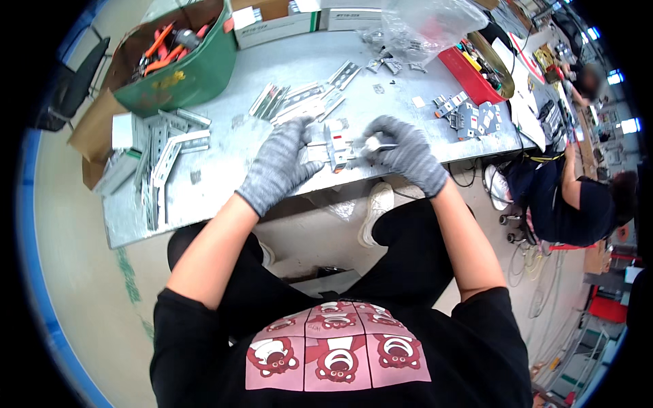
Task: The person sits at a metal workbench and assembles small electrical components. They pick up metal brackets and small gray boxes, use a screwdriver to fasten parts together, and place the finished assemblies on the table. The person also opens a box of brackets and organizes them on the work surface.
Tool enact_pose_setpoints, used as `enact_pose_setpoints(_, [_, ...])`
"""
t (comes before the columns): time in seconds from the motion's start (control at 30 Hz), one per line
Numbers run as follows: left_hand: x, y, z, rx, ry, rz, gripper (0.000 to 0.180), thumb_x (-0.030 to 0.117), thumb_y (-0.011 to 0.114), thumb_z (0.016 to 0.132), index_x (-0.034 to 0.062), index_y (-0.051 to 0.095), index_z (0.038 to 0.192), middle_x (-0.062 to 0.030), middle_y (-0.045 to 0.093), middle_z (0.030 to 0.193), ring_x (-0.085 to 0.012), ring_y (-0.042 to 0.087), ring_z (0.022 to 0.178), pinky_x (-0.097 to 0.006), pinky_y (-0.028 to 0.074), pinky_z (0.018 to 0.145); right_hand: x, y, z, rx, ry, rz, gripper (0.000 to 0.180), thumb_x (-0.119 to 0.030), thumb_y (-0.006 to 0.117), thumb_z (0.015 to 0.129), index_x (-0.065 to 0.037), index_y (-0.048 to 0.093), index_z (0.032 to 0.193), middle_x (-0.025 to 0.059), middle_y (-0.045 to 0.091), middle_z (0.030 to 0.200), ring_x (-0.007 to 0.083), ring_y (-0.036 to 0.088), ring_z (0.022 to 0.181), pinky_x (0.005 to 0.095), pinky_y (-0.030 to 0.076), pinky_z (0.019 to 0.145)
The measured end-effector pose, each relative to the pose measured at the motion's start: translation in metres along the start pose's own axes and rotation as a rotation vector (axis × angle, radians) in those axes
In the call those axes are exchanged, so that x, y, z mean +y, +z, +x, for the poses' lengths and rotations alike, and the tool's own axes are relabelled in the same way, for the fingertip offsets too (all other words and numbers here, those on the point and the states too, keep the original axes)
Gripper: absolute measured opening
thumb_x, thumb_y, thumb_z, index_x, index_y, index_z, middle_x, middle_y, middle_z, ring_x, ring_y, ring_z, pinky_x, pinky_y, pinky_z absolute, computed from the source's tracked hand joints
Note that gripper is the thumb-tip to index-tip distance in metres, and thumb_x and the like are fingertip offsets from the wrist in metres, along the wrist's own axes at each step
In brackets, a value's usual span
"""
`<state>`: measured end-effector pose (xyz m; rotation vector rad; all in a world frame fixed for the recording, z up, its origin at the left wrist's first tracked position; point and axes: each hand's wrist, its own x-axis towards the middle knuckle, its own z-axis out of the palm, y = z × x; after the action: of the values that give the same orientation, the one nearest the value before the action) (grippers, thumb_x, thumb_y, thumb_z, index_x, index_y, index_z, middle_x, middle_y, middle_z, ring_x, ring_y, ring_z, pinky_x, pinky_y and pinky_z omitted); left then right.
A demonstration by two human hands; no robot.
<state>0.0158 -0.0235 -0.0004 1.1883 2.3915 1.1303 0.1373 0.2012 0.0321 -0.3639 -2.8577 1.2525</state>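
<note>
Both my hands wear grey knit gloves at the table's front edge. Between them is a white and grey modular electrical part (337,141) with a small red mark and an orange tab at its near end. It sits across a short slotted metal rail (317,152). My left hand (277,164) is closed on the rail's left end, with thumb and forefinger on either side. My right hand (409,153) has its fingers curled in a pinch just right of the part. A small pale piece with a dark edge shows between those fingers; its kind is unclear.
Loose metal rails (299,100) lie beyond my left hand, and more rails (170,146) at the left. A green tool bin (183,88), cardboard boxes (279,30), a clear plastic bag (428,24), a red parts bin (473,75) and small modules (476,121) surround them. A person (571,204) sits at right.
</note>
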Motion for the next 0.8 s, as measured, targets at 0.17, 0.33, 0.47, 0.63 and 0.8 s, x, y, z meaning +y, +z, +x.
enact_pose_setpoints(0.17, [-0.005, -0.001, 0.001, -0.070, 0.122, 0.251, 0.048, 0.020, 0.082, 0.069, 0.0014, 0.064, 0.109, -0.0140, 0.061, 0.103, -0.0328, 0.058, 0.098, -0.040, 0.048, 0.089, 0.011, 0.020, 0.027, -0.240, -0.225, -0.283, 0.074, -0.045, 0.086, 0.065, -0.016, 0.061, 0.129, 0.0103, 0.069, 0.098, 0.0260, 0.062, 0.098, 0.0393, 0.046, 0.095])
enact_pose_setpoints(0.33, [-0.005, 0.004, -0.002, -0.066, 0.096, 0.277, 0.046, 0.029, 0.080, 0.072, 0.0033, 0.067, 0.108, -0.0229, 0.058, 0.110, -0.0365, 0.058, 0.101, -0.043, 0.050, 0.090, 0.010, 0.029, 0.030, -0.288, -0.190, -0.406, 0.066, -0.053, 0.077, 0.073, -0.023, 0.061, 0.129, 0.0082, 0.070, 0.102, 0.0259, 0.061, 0.100, 0.0400, 0.041, 0.098])
enact_pose_setpoints(0.47, [-0.005, 0.007, -0.003, -0.068, 0.073, 0.296, 0.047, 0.033, 0.078, 0.074, 0.0054, 0.067, 0.111, -0.0225, 0.057, 0.113, -0.0364, 0.057, 0.103, -0.044, 0.049, 0.092, 0.011, 0.025, 0.028, -0.275, -0.232, -0.406, 0.062, -0.043, 0.080, 0.072, -0.023, 0.062, 0.128, 0.0069, 0.070, 0.107, 0.0243, 0.061, 0.102, 0.0402, 0.041, 0.097])
enact_pose_setpoints(0.63, [0.004, 0.003, 0.000, -0.086, 0.098, 0.272, 0.046, 0.021, 0.080, 0.069, 0.0026, 0.065, 0.109, -0.0162, 0.058, 0.106, -0.0339, 0.056, 0.100, -0.041, 0.047, 0.090, 0.024, 0.027, 0.024, -0.082, -0.346, -0.207, 0.044, -0.021, 0.080, 0.069, -0.014, 0.070, 0.111, 0.0082, 0.066, 0.088, 0.0277, 0.058, 0.085, 0.0386, 0.043, 0.085])
enact_pose_setpoints(0.8, [-0.009, 0.005, 0.000, -0.104, 0.102, 0.262, 0.047, 0.032, 0.076, 0.076, 0.0052, 0.066, 0.112, -0.0190, 0.057, 0.108, -0.0347, 0.056, 0.102, -0.043, 0.047, 0.092, 0.018, 0.025, 0.028, -0.158, -0.291, -0.245, 0.047, -0.022, 0.080, 0.072, -0.017, 0.068, 0.117, 0.0070, 0.069, 0.099, 0.0262, 0.061, 0.091, 0.0391, 0.042, 0.091])
